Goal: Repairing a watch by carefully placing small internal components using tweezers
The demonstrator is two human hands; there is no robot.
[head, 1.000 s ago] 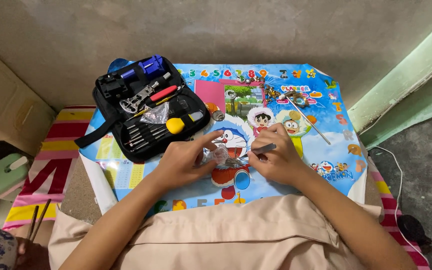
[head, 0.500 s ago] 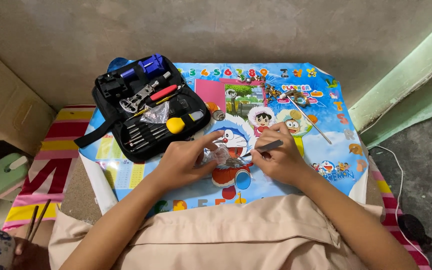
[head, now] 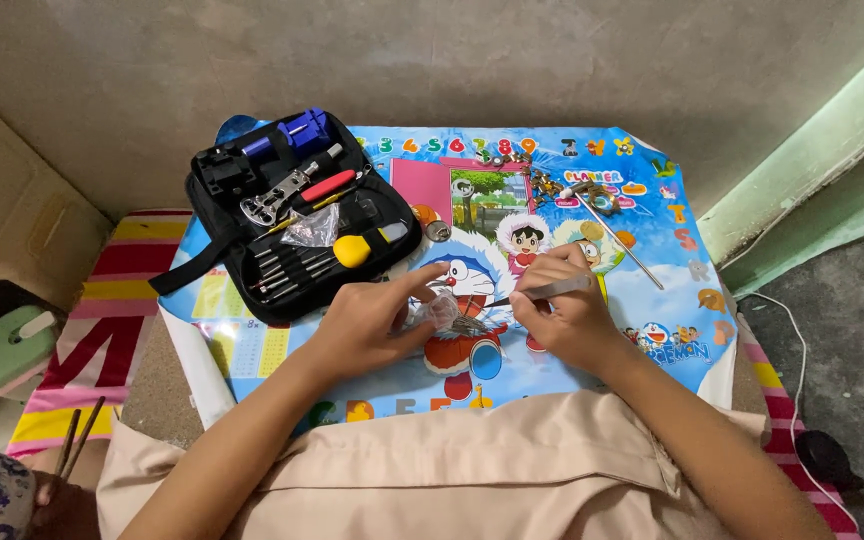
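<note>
My left hand [head: 372,320] pinches a small clear plastic packet [head: 439,312] down on the colourful cartoon table mat [head: 652,240], index finger stretched over it. My right hand [head: 562,315] holds a thin grey pen-like tool [head: 552,291], its tip pointing left at the packet. Something small and metallic lies under the packet; I cannot make out what it is. Both hands meet at the mat's middle, just in front of my beige clothing.
An open black tool case [head: 282,215] with screwdrivers, a yellow-handled tool, a red-handled tool and a blue block sits at the mat's back left. Small metal parts [head: 592,195] and a thin rod [head: 627,245] lie at the back right. A striped cloth [head: 102,330] lies left.
My hands have stayed on the packet and tool with only slight finger shifts. The view has barely moved.
</note>
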